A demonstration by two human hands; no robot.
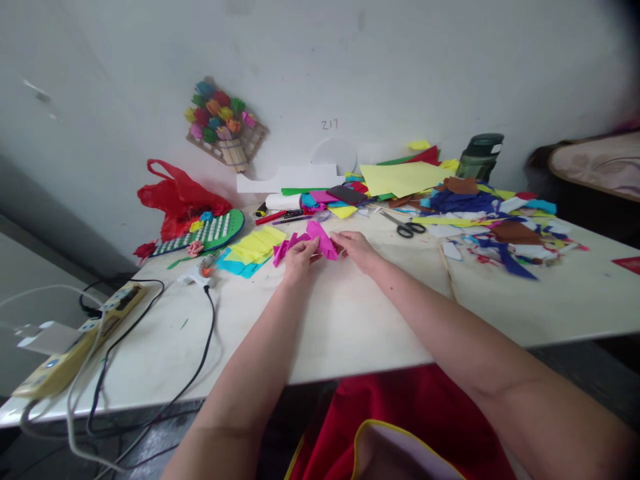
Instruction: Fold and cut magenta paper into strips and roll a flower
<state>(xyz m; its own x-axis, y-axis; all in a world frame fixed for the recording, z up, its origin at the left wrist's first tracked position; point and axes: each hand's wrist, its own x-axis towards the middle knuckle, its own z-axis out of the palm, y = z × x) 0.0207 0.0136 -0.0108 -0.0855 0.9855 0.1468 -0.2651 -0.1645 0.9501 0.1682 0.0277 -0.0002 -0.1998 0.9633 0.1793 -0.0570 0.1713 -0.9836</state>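
Observation:
A piece of magenta paper (323,240) is held between both hands above the middle of the white table (345,333). My left hand (301,257) pinches its left side. The fingers of my right hand (356,248) are closed on its right edge. More magenta paper pieces (283,249) lie just beyond and left of my left hand. Beside them is a stack of yellow paper (258,244), partly covering blue paper (243,266). Dark-handled scissors (407,228) rest to the right, past my right hand.
Paper scraps (510,233) are heaped on the right near a green bottle (481,157). A glue gun (200,273) with a black cord and a power strip (85,340) occupy the left. A red plastic bag (175,197) and a green board (215,230) stand behind. A thin stick (448,272) lies right.

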